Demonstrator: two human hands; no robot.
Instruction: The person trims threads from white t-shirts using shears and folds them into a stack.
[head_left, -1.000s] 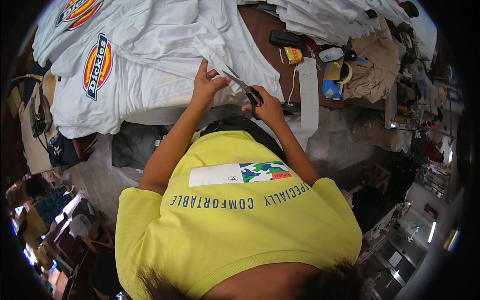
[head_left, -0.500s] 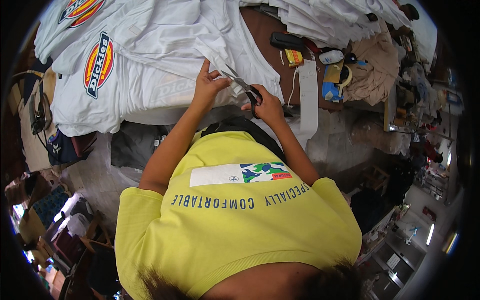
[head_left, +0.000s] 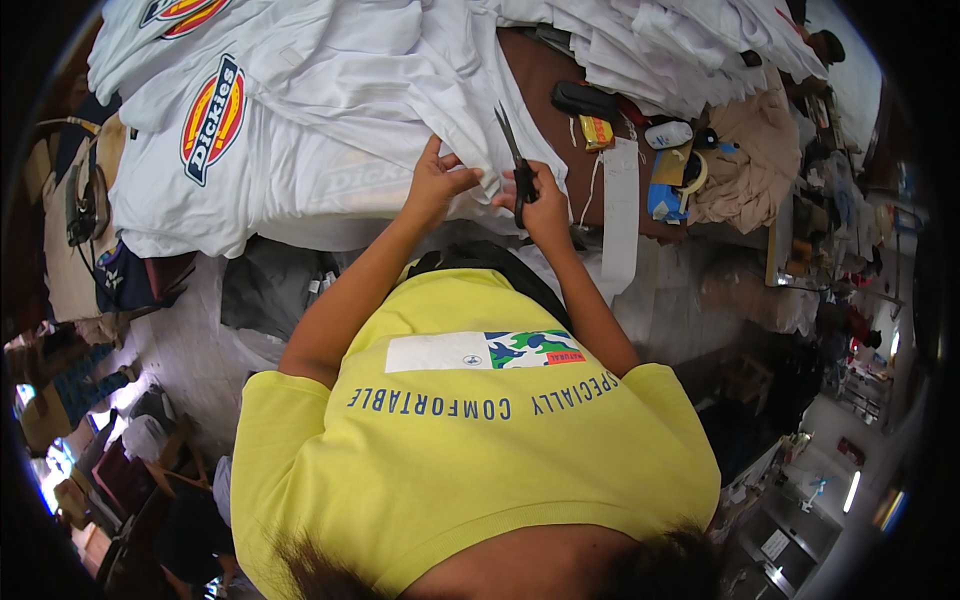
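White shirts (head_left: 300,120) with a red, yellow and dark blue printed logo lie spread over the table before me. My left hand (head_left: 438,188) pinches a fold of the white fabric near the shirt's edge, thumb and index finger together. Just to its right, my right hand (head_left: 546,208) grips a pair of scissors (head_left: 522,178) by the black handles. The blades point away from me and stand slightly apart, over the white cloth. Whether they touch the fabric, I cannot tell.
Beyond my right hand, the brown tabletop (head_left: 535,75) holds a black case (head_left: 585,100), a small yellow packet (head_left: 597,132), a tape roll (head_left: 692,172) and a paper strip (head_left: 619,215) hanging over the edge. Further off lie white garments (head_left: 660,50) and beige cloth (head_left: 745,150).
The scissors have swung from pointing left across the cloth to pointing away from me, and my right hand has shifted right. My left hand keeps its pinch, slightly further right and nearer me.
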